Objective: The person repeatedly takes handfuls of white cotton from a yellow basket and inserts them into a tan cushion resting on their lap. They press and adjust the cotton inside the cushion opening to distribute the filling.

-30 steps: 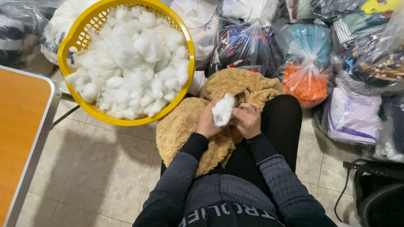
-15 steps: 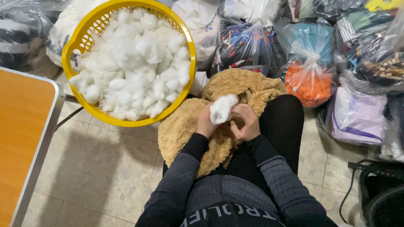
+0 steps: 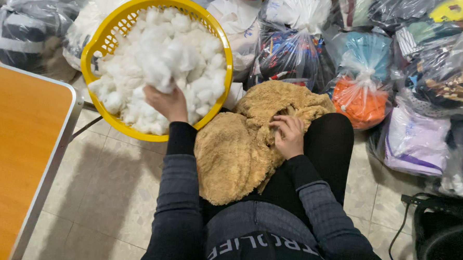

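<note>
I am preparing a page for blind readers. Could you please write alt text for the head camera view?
A seated person's left hand reaches into white stuffing in a yellow basket, while the right hand rests on a tan plush skin across the lap. Tied plastic bags crowd the floor behind; an orange table stands at left.

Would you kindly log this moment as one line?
left hand: in white stuffing, yellow basket | right hand: on tan plush cover, lap
</note>
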